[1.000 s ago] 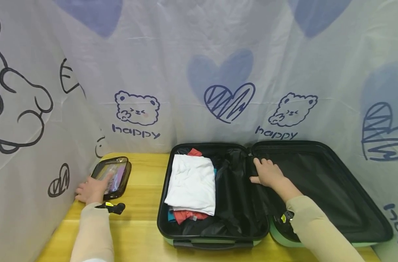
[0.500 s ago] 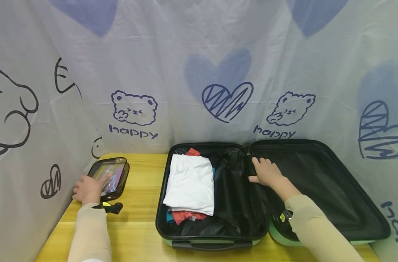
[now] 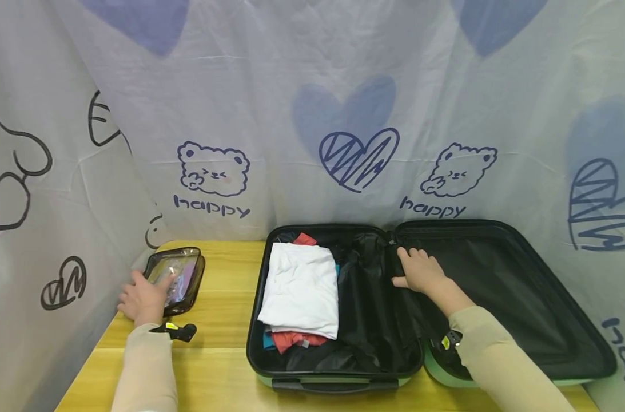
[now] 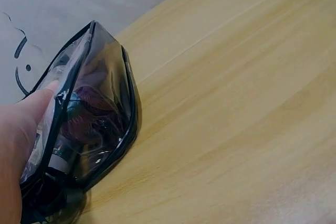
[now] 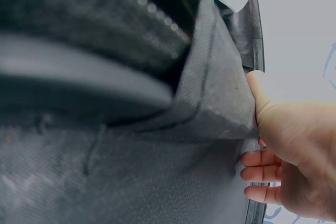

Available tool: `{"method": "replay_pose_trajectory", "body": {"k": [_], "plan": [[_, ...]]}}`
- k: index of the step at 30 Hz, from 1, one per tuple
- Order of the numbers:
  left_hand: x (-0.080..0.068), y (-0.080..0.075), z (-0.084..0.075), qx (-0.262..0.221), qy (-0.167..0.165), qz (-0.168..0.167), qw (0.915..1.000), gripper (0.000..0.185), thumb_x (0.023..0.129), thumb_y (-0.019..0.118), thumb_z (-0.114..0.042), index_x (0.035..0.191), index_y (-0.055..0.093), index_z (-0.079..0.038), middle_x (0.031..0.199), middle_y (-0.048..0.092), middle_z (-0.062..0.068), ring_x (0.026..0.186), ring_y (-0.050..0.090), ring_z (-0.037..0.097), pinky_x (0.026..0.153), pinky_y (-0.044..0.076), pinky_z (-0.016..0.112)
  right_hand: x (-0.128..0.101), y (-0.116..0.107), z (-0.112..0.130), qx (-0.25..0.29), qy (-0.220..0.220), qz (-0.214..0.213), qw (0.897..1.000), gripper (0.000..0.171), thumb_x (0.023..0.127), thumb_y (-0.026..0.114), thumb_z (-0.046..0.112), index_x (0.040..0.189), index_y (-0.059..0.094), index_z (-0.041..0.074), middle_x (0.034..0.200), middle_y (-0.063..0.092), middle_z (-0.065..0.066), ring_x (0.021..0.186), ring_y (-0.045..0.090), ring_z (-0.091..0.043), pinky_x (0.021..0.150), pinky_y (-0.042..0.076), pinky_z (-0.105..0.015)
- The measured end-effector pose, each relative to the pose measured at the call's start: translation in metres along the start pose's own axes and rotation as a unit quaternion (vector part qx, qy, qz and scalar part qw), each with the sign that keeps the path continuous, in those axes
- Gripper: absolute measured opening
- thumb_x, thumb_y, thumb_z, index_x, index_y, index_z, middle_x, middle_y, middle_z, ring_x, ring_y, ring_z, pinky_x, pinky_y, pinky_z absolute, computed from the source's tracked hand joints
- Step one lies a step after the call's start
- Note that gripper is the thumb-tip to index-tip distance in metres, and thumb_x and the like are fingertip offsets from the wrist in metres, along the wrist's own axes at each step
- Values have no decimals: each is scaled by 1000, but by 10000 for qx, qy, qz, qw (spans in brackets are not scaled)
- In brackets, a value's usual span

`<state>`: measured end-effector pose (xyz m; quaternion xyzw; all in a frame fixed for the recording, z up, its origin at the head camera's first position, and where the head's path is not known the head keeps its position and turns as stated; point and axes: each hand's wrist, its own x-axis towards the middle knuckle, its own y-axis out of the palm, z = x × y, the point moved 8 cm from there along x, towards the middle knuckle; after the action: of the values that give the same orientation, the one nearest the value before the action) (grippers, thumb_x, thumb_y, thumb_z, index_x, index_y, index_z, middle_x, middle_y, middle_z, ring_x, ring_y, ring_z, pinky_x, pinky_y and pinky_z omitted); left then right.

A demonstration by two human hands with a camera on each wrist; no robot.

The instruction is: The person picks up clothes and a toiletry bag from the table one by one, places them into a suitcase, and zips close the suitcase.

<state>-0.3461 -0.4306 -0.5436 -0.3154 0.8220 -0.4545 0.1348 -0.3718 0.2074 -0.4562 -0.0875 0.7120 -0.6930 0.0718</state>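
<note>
At the left end of the table, my left hand (image 3: 143, 298) grips the near-left part of a clear zip pouch (image 3: 188, 280) with dark edging. Its thumb (image 4: 39, 103) lies along the pouch's clear side, and several small items show inside. My right hand (image 3: 422, 272) rests over the hinge side of an open suitcase (image 3: 338, 375), fingers spread. Up close, the thumb and fingers lie at the edge of a dark fabric flap (image 5: 220, 98) of the lining. A folded white garment (image 3: 302, 289) tops a clothes stack with red (image 3: 291, 340) and blue pieces in the left half.
The suitcase lid (image 3: 508, 297) lies open to the right, lined in black. Beneath everything is a yellow wooden table (image 3: 214, 366). Behind and to the left hangs a white curtain (image 3: 281, 114) printed with hearts and bears, close to the pouch.
My left hand shifts slightly on the pouch, with its index finger lifting a little. The right hand, suitcase and clothes stay as they were; the view sways slightly.
</note>
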Motion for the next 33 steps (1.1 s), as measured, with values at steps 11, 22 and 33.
{"method": "replay_pose_trajectory", "body": {"k": [11,22,33], "plan": [[3,8,3,-26,12,146,9999,106,83,57,-70,156,9,-10,139,36,43,123,35,60,100,27,71,0,3,-3,-34,24,86,10000,79,87,70,43,142,37,-3,132,51,-31,119,49,-48,93,44,-61],[-5,0,-5,-67,537,209,9983,70,93,47,-65,151,35,-28,134,40,36,121,36,54,90,32,63,6,-1,1,-24,100,218,9997,80,88,69,43,144,35,-2,136,49,-30,123,47,-47,97,42,-61],[-33,-25,-20,-886,626,-469,9930,76,88,63,-55,153,31,-32,127,43,30,118,37,46,98,28,58,3,1,-1,-44,98,232,9997,80,88,69,42,145,35,-2,138,48,-30,126,46,-48,100,41,-61]]}}
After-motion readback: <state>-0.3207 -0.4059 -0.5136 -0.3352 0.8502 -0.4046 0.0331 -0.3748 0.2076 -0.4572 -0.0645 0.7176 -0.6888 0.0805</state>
